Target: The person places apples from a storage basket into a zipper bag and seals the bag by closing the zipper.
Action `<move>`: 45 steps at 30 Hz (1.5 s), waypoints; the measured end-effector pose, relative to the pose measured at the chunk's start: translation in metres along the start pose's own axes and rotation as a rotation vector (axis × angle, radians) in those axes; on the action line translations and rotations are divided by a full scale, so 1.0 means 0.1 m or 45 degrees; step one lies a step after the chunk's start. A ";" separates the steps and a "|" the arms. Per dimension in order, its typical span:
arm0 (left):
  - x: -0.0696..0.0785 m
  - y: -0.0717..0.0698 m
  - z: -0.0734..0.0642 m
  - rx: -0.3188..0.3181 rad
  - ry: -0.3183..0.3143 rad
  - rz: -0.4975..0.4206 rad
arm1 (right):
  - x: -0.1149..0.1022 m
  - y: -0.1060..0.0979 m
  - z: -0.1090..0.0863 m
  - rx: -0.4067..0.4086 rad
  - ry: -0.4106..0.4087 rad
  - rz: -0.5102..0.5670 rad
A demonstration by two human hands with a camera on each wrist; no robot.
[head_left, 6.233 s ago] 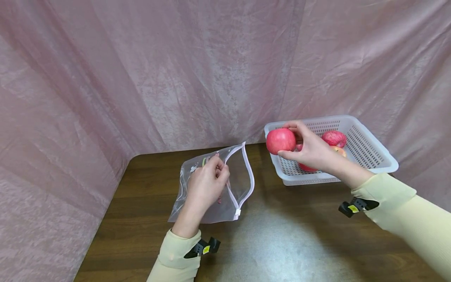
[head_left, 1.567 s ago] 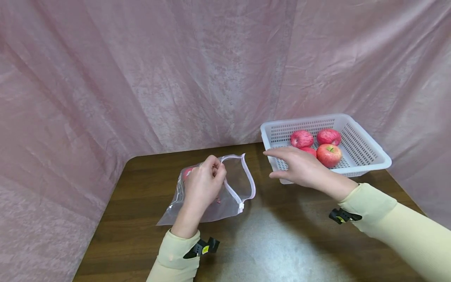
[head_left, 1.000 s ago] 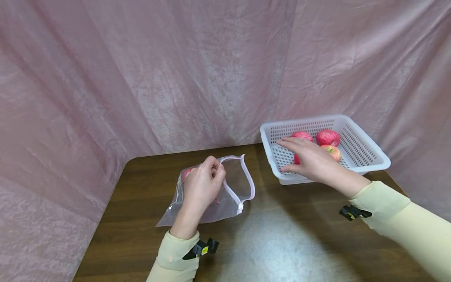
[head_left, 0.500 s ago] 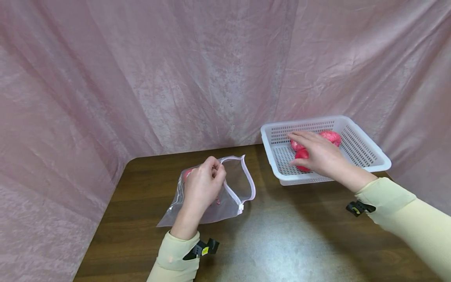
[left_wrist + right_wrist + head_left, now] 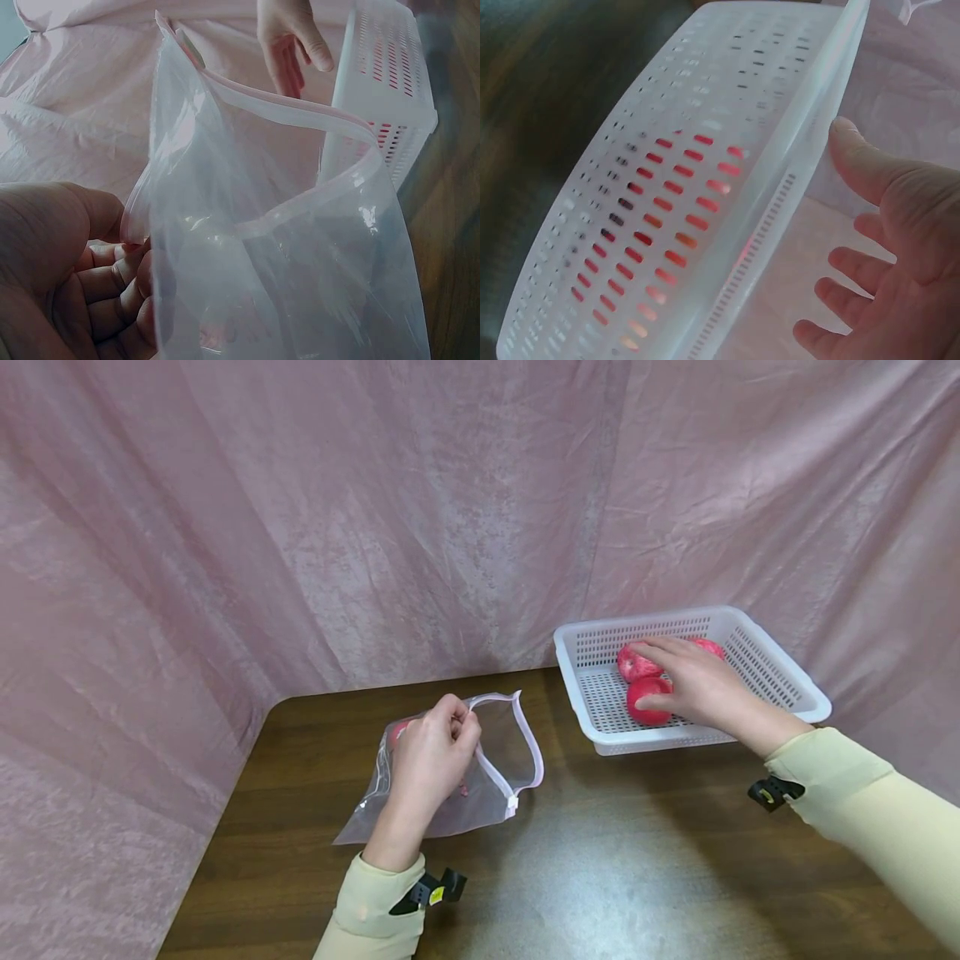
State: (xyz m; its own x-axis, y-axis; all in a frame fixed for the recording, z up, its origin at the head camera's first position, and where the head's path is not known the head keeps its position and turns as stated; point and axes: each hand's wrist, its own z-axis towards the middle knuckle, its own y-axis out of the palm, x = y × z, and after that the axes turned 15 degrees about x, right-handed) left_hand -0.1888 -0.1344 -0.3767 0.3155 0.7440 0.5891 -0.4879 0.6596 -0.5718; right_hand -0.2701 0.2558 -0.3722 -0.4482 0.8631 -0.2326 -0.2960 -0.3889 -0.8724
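My left hand (image 5: 437, 745) pinches the near lip of a clear slider zip bag (image 5: 480, 797) lying on the table; its mouth gapes to the right. Through the plastic, part of a red apple (image 5: 399, 731) shows behind the hand. My right hand (image 5: 697, 683) hovers over the white slotted basket (image 5: 600, 739), fingers spread and thumb apart. Just below the thumb sits a red apple (image 5: 647, 708), with a streaked apple (image 5: 633, 664) behind it and another apple (image 5: 708, 647) partly covered by the hand. In the right wrist view, red shows through the slots of the basket wall (image 5: 667, 202).
The dark wooden table (image 5: 562, 860) stretches in front of the bag and basket. A pink curtain (image 5: 450, 527) hangs close behind the table's back edge. The bag's white slider (image 5: 512, 803) sits at the near corner of its mouth.
An apple I held in my right hand earlier is gone from it, and red now shows inside the bag. The right hand has moved right, over the basket. The left hand keeps its pinch.
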 end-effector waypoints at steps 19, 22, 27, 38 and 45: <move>0.01 0.00 0.00 0.003 0.001 0.025 | 0.17 0.12 -0.02 -0.154 0.092 -0.060; 0.01 0.00 0.00 0.004 0.007 0.026 | 0.17 0.15 -0.02 -0.172 0.104 -0.054; 0.01 0.00 0.00 0.012 0.025 0.035 | 0.16 0.18 -0.01 -0.188 0.105 -0.044; 0.01 -0.01 0.00 0.009 0.032 0.030 | 0.18 0.23 0.01 -0.270 0.157 -0.035; 0.01 0.00 0.00 0.007 0.029 0.034 | 0.20 0.26 0.01 -0.295 0.160 -0.069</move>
State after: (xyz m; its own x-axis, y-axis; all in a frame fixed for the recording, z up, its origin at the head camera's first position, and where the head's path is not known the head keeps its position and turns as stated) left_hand -0.1886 -0.1340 -0.3762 0.3207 0.7637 0.5603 -0.5007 0.6388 -0.5842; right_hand -0.2876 0.2623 -0.3994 -0.3244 0.9194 -0.2222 -0.1090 -0.2696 -0.9568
